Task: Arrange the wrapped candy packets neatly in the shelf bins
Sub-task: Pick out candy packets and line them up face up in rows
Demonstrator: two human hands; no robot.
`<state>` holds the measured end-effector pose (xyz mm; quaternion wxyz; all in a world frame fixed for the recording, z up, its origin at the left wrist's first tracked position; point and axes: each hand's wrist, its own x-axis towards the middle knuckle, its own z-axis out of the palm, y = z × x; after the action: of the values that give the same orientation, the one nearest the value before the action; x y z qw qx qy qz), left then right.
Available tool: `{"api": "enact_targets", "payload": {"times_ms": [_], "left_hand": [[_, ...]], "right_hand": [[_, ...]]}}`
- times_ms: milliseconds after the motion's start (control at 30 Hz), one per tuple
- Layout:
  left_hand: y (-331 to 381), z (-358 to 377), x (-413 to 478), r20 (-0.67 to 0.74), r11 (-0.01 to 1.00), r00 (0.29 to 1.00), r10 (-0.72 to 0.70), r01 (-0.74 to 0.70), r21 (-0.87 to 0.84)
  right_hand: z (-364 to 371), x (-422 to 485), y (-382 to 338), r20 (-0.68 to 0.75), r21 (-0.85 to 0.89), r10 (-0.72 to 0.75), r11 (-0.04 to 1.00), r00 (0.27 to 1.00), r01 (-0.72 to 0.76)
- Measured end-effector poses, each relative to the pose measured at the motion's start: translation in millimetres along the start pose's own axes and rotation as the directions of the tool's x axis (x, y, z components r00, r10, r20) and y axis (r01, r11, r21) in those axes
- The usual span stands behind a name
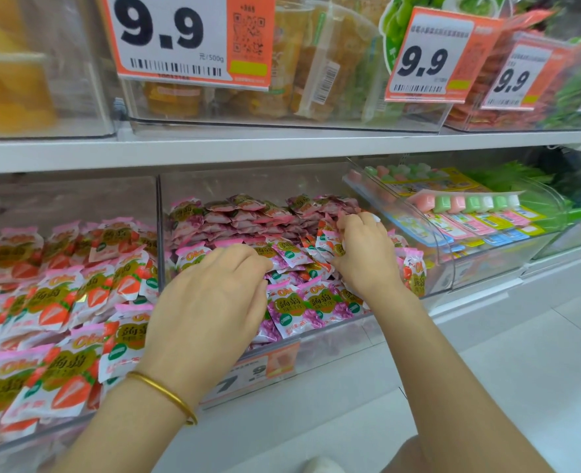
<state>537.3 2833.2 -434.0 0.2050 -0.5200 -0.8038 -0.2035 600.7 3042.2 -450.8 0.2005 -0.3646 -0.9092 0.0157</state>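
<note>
Lower shelf, middle bin (330,339), clear plastic. Filled with grape candy packets (311,302): pink-purple wrappers, loose and overlapping toward the bin's front edge, packed in tighter rows along the back wall.

Left hand (210,302): palm down over the front-left part of the middle bin. Fingers bent, tips pressed onto the packets. Grip: fingertips hidden under the hand, so cannot tell whether it pinches a packet or only rests there. Gold bangle (166,394) on the wrist.

Right hand (364,254): deeper in, toward the bin's right wall. Grip closed, fingers and thumb curled round a clutch of packets (328,240), several bunched together with their ends sticking out to the left of the fingers. Print too crumpled to tell the flavour.

Left bin (77,196), same shelf, touching the middle bin's left wall: strawberry candy packets (60,302), heaped unevenly up to the front edge.

Right bin (446,254), curved clear front: strips of pink, green and white jelly cups (470,203) lying flat on top.

Small price tag (248,373) on the middle bin's front, partly behind the left wrist.

Upper shelf board (214,148) above carries more clear bins with orange-yellow goods; a large "9.9" tag (176,39) hangs at its front edge.
</note>
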Motion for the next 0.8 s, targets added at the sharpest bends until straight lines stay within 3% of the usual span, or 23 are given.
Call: {"api": "enact_targets", "payload": {"times_ms": [200, 300, 367, 467, 533, 600, 667, 800], "left_hand": [[0.7, -0.9, 0.3, 0.041, 1.000, 0.999, -0.014, 0.014, -0.011], [0.6, -1.2, 0.5, 0.057, 1.000, 0.998, -0.018, 0.019, -0.015], [0.8, -1.8, 0.1, 0.061, 0.998, 0.997, -0.039, 0.042, -0.043], [3.7, -9.5, 1.9, 0.065, 0.951, 0.987, -0.149, 0.161, -0.265], [4.5, -12.2, 4.2, 0.088, 0.809, 0.960, -0.266, 0.272, -0.522], [3.4, -14.6, 5.5, 0.165, 0.559, 0.923, -0.347, 0.345, -0.754], [2.1, -22.2, 5.2, 0.252, 0.343, 0.909, -0.333, 0.366, -0.865], [-1.4, -46.8, -4.2, 0.310, 0.196, 0.901, -0.304, 0.378, -0.905]], "right_hand": [[-0.8, -0.4, 4.6, -0.165, 0.234, 0.114, 0.970, 0.980, -0.074], [-11.2, -3.1, 1.0, -0.238, 0.456, 0.201, 0.887, 0.950, -0.074], [-21.2, -4.9, -3.1, -0.228, 0.631, 0.234, 0.775, 0.945, -0.040], [-36.3, -13.6, -12.2, -0.058, 0.872, 0.229, 0.485, 0.972, -0.062], [-43.2, -22.2, -22.8, 0.056, 0.932, 0.138, 0.347, 0.989, -0.101], [-50.3, -31.4, -38.4, 0.090, 0.974, 0.027, 0.208, 0.996, -0.094], [-56.3, -41.0, -54.3, 0.076, 0.986, -0.068, 0.152, 0.995, -0.065], [-64.9, -58.2, -80.0, 0.040, 0.987, -0.180, 0.158, 0.983, -0.012]]}}
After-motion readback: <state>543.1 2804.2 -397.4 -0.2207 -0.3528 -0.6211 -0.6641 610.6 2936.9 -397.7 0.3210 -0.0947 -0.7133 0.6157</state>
